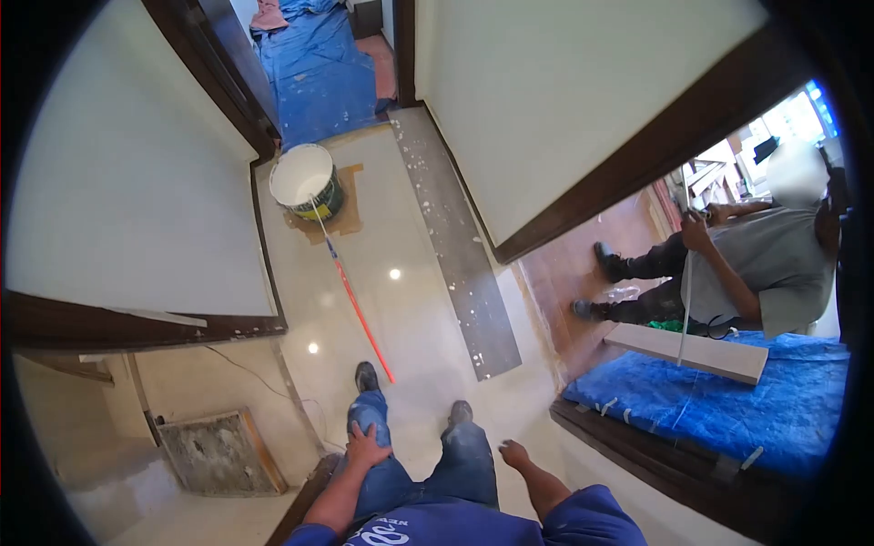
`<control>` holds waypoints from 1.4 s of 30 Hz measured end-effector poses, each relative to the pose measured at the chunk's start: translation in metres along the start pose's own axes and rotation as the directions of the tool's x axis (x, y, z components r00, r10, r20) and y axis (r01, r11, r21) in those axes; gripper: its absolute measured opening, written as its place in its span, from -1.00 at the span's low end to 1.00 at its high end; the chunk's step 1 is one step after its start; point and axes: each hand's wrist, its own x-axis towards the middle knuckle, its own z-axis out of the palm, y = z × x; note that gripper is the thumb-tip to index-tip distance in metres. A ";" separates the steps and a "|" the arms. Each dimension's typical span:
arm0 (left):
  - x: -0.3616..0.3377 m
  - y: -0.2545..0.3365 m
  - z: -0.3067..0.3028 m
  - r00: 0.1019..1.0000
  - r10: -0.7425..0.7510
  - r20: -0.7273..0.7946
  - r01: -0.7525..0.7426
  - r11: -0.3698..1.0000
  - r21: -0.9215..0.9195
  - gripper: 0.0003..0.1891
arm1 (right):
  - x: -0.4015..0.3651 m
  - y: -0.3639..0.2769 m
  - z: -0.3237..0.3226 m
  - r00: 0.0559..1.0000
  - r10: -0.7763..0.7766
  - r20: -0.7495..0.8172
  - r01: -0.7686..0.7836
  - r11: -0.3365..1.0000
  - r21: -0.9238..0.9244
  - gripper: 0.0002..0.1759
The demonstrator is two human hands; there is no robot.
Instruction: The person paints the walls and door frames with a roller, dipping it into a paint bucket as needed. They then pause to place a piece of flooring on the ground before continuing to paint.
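Observation:
My left hand (pixel 367 448) rests on my left thigh near the knee, its fingers spread over the jeans and holding nothing. To the right of my body hangs my right hand (pixel 515 454), apart from any object, with its fingers curled in and no object showing in them. Ahead on the floor stands a bucket (pixel 314 196) of white paint on a piece of cardboard (pixel 350 214). A long pole (pixel 360 314), red on its near part, leans from the bucket with its near end by my left shoe. Its far end is hidden in the bucket.
A paint-specked grey strip (pixel 452 259) lies along the floor. Blue sheeting (pixel 319 82) covers the floor beyond the doorway. At right, a person (pixel 765 255) holds a thin pole beside a board (pixel 692 353) on a blue tarp (pixel 710 400). A framed panel (pixel 221 458) lies at left.

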 end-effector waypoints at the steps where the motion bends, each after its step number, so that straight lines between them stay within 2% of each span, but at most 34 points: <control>1: 0.010 -0.015 -0.011 0.999 0.040 0.034 -0.039 0.999 -0.017 0.04 | -0.021 -0.007 -0.007 0.989 0.143 -0.047 -0.140 0.989 0.055 -0.47; 2: 0.018 -0.031 -0.025 0.994 0.081 0.071 -0.079 0.996 -0.031 0.03 | -0.046 -0.022 -0.013 0.954 0.288 -0.084 -0.277 0.953 0.120 -0.48; 3: 0.023 -0.044 -0.045 0.986 0.141 0.090 -0.133 0.987 -0.088 -0.04 | -0.070 -0.040 -0.016 0.943 0.319 -0.094 -0.304 0.941 0.146 -0.49; 6: 0.066 -0.098 -0.076 0.931 0.347 0.112 -0.336 0.936 -0.107 -0.18 | -0.124 -0.089 -0.020 0.918 0.386 -0.094 -0.360 0.908 0.214 -0.53; 7: 0.066 -0.108 -0.096 0.922 0.370 0.113 -0.353 0.924 -0.146 -0.22 | -0.132 -0.107 -0.016 0.917 0.392 -0.076 -0.364 0.899 0.244 -0.54; 9: 0.064 -0.136 -0.136 0.910 0.399 0.109 -0.369 0.902 -0.223 -0.29 | -0.139 -0.139 -0.005 0.927 0.373 -0.038 -0.346 0.890 0.296 -0.58; 10: 0.065 -0.154 -0.144 0.909 0.406 0.096 -0.383 0.903 -0.194 -0.30 | -0.134 -0.160 0.000 0.939 0.343 -0.016 -0.321 0.892 0.318 -0.59; 12: 0.081 -0.185 -0.155 0.900 0.427 0.084 -0.417 0.901 -0.116 -0.34 | -0.127 -0.201 -0.003 0.976 0.159 -0.147 -0.124 0.966 0.227 -0.63; 13: 0.096 -0.202 -0.152 0.902 0.418 0.106 -0.407 0.907 -0.112 -0.35 | -0.122 -0.219 -0.012 0.978 0.185 -0.096 -0.176 0.979 0.100 -0.63; 14: 0.097 -0.212 -0.158 0.909 0.403 0.107 -0.398 0.915 -0.072 -0.35 | -0.118 -0.232 -0.016 0.972 0.200 -0.125 -0.195 0.980 0.050 -0.57; 16: 0.101 -0.224 -0.169 0.917 0.383 0.114 -0.386 0.922 0.010 -0.37 | -0.124 -0.261 -0.035 0.958 0.199 -0.206 -0.154 0.965 0.213 -0.51; 18: 0.096 -0.231 -0.180 0.910 0.401 0.105 -0.398 0.916 -0.048 -0.38 | -0.114 -0.256 -0.036 0.943 0.114 -0.313 -0.041 0.972 0.230 -0.54; 19: 0.097 -0.230 -0.185 0.908 0.408 0.095 -0.401 0.912 -0.083 -0.39 | -0.117 -0.266 -0.045 0.932 0.172 -0.320 -0.071 0.950 0.303 -0.55; 22: 0.100 -0.230 -0.188 0.884 0.467 0.024 -0.443 0.853 -0.276 -0.40 | -0.117 -0.286 -0.071 0.928 0.173 -0.329 -0.108 0.973 0.206 -0.54; 24: 0.102 -0.229 -0.189 0.883 0.469 -0.018 -0.453 0.842 -0.294 -0.39 | -0.119 -0.302 -0.084 0.910 0.172 -0.378 -0.092 0.971 0.220 -0.54; 29: 0.097 -0.242 -0.183 0.893 0.443 -0.074 -0.443 0.841 -0.310 -0.39 | -0.119 -0.343 -0.106 0.942 0.090 -0.324 -0.032 0.983 0.180 -0.50; 32: 0.084 -0.252 -0.187 0.916 0.398 -0.058 -0.375 0.794 -0.479 -0.41 | -0.117 -0.358 -0.115 0.965 0.009 -0.264 0.034 0.987 0.158 -0.49; 34: 0.079 -0.261 -0.186 0.928 0.362 -0.092 -0.354 0.775 -0.524 -0.41 | -0.113 -0.364 -0.126 0.970 -0.051 -0.238 0.082 0.989 0.124 -0.49; 35: 0.078 -0.266 -0.184 0.933 0.343 -0.106 -0.343 0.765 -0.545 -0.41 | -0.111 -0.365 -0.133 0.976 -0.027 -0.218 0.063 0.985 0.161 -0.48; 38: 0.086 -0.285 -0.169 0.949 0.294 -0.114 -0.312 0.814 -0.490 -0.40 | -0.091 -0.350 -0.146 0.960 -0.021 -0.279 0.056 0.991 0.118 -0.48; 39: 0.084 -0.287 -0.172 0.960 0.277 -0.041 -0.251 0.788 -0.563 -0.37 | -0.088 -0.349 -0.152 0.958 0.044 -0.284 -0.005 0.990 0.137 -0.48; 42: 0.087 -0.291 -0.192 0.921 0.377 0.101 -0.291 0.834 -0.468 -0.38 | -0.073 -0.342 -0.164 0.955 0.108 -0.277 -0.054 0.980 0.194 -0.49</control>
